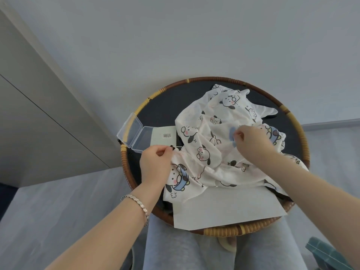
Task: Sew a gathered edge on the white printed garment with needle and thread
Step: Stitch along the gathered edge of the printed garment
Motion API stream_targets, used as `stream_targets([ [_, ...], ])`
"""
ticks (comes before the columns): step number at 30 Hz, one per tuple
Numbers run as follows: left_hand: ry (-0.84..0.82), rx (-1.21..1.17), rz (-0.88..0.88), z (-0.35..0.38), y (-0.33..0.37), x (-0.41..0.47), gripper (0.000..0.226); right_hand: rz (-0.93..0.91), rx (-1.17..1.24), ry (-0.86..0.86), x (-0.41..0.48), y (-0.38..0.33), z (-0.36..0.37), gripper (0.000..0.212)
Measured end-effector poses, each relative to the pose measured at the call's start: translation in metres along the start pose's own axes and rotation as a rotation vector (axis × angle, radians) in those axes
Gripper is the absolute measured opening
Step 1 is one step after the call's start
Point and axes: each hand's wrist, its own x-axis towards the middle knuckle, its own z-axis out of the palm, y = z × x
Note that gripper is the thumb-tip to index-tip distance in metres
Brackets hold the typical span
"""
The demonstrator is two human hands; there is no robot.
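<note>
The white garment (210, 141), printed with cartoon dogs, lies crumpled on a round dark table with a rattan rim (303, 137). My left hand (155, 162) pinches the garment's left edge between thumb and fingers, near the table's left side. Further right and a little farther away, my right hand (251, 141) has its fingers curled and pinches the fabric at a blue print. No needle or thread can be made out in either hand.
A clear plastic box (134, 133) lies open at the table's left, with a white card bearing a barcode (165, 136) beside it. A white paper sheet (228, 207) covers the near part. My grey-clad legs are below. A teal object (327, 252) sits at bottom right.
</note>
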Motion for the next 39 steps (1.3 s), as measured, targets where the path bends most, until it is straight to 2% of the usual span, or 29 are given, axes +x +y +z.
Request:
stream_targets([
  [2,-0.037,-0.08,-0.031,0.003,0.005,-0.005,0.013,-0.087,0.305,-0.047,-0.015,-0.016,0.003,0.001],
  [3,-0.053,-0.118,-0.042,0.003,0.008,-0.008,0.01,-0.13,0.396,-0.101,-0.022,-0.026,0.005,0.006],
  [8,-0.156,-0.248,-0.023,-0.003,0.025,-0.019,0.005,-0.302,0.427,-0.223,-0.032,-0.056,0.013,0.023],
  [17,-0.172,-0.207,0.129,-0.003,0.026,-0.025,0.008,-0.24,0.605,-0.155,-0.037,-0.05,0.007,0.017],
  [21,-0.078,-0.091,0.243,-0.003,0.023,-0.026,0.005,-0.139,0.644,-0.112,-0.038,-0.04,0.0,0.019],
  [25,0.037,-0.051,0.252,-0.007,0.019,-0.02,0.006,0.069,0.453,-0.027,-0.022,-0.011,0.001,0.026],
  [30,0.075,-0.054,0.228,-0.007,0.019,-0.018,0.007,0.254,0.124,0.016,-0.008,0.025,0.002,0.016],
  [32,0.059,-0.071,0.211,-0.006,0.019,-0.019,0.007,0.208,0.069,0.04,-0.008,0.02,0.001,0.018],
  [34,0.023,-0.092,0.195,-0.005,0.02,-0.021,0.006,0.08,0.146,0.056,-0.012,0.004,0.001,0.016],
  [37,-0.041,-0.15,0.192,-0.006,0.022,-0.024,0.005,-0.162,0.399,-0.056,-0.026,-0.03,0.0,0.011],
  [39,-0.066,-0.172,0.203,-0.007,0.024,-0.026,0.005,-0.273,0.455,-0.14,-0.033,-0.046,0.001,0.01],
])
